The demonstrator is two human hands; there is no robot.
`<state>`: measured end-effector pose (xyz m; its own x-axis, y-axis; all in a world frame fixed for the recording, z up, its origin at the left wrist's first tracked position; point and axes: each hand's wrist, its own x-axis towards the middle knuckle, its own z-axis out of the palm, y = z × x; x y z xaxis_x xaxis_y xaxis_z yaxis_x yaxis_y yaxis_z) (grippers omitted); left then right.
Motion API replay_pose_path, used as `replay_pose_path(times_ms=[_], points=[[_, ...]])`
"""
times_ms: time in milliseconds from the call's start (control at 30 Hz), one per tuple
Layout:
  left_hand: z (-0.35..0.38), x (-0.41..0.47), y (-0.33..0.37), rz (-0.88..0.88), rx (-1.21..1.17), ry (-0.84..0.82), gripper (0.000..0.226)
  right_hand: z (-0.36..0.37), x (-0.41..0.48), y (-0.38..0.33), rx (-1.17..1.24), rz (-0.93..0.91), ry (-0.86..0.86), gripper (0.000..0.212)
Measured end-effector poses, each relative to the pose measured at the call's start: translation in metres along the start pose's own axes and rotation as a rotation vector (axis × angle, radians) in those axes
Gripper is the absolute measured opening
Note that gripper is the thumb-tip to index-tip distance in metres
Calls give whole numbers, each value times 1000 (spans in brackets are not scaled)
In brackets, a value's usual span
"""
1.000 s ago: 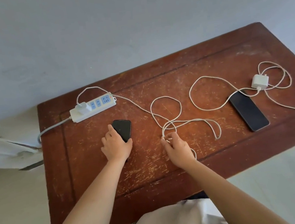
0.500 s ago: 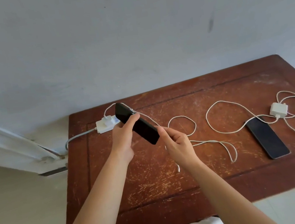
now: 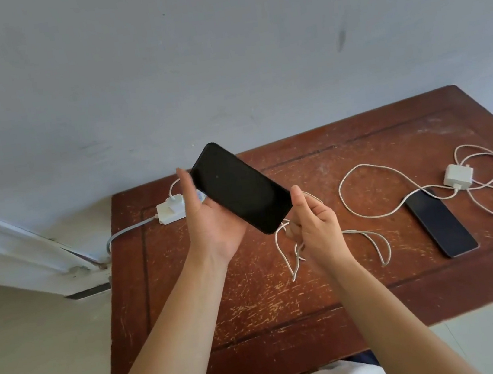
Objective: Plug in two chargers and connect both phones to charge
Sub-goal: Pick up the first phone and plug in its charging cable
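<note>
Pale cloth at bottom edge, cut off. Right hand (image 3: pixel 312 225) curled around white cable (image 3: pixel 292 253), plug end hidden in fingers. Left hand (image 3: pixel 212 220) half open, cradling black phone (image 3: pixel 240 187) above surface (image 3: pixel 255 306). Second phone (image 3: pixel 440 223) flat, right, beside loose charger (image 3: pixel 458 176). Strip (image 3: pixel 171 211) partly hidden behind left hand, charger plugged in.

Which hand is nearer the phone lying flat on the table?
The right hand: it is just left of the flat phone, holding cable. The left hand is farther left, holding the other phone.
</note>
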<state>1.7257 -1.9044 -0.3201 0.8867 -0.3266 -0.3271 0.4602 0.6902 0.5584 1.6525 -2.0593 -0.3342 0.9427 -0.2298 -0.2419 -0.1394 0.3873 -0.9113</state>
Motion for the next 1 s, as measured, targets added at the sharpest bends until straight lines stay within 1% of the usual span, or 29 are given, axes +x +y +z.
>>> replay_pose_path(times_ms=[67, 167, 233, 300, 367, 400, 467, 500, 567, 600, 667, 800, 933, 1000], points=[[-6, 1, -1, -67, -151, -36, 83, -1, -2, -4, -13, 16, -10, 31], [-12, 2, -2, -118, -235, -76, 74, -4, -4, -7, -119, 42, 4, 34], [-15, 4, -4, -127, -276, -85, 65, -8, -4, -5, -196, 85, 113, 38], [-17, 2, -6, -123, -304, -92, 60, -14, -4, -3, -186, 129, 223, 44], [-17, 0, -6, -110, -348, -89, 58, -18, -4, -4, -136, 121, 274, 48], [-15, 0, -5, -103, -374, -91, 56, -19, -5, -5, -161, 100, 280, 45], [-11, -2, -3, -82, -421, -101, 54, -19, -7, -11, -248, 11, 239, 31], [-9, -2, -2, -67, -436, -98, 53, -18, -7, -13, -258, -43, 194, 28], [-6, -2, 1, -45, -466, -84, 53, -16, -6, -15, -202, -109, 113, 26], [-5, -2, 3, -41, -491, -75, 54, -15, -6, -16, -163, -113, 76, 21], [-2, 0, 6, -36, -546, -42, 59, -9, -9, -17, -141, -93, 28, 24], [4, 4, 9, -10, -616, 39, 66, 2, -14, -14, -162, -65, 54, 23], [4, 6, 11, 2, -646, 103, 65, 7, -14, -12, -157, -83, 18, 19], [3, 6, 12, 7, -634, 127, 63, 10, -14, -14, -178, -110, 33, 16]])
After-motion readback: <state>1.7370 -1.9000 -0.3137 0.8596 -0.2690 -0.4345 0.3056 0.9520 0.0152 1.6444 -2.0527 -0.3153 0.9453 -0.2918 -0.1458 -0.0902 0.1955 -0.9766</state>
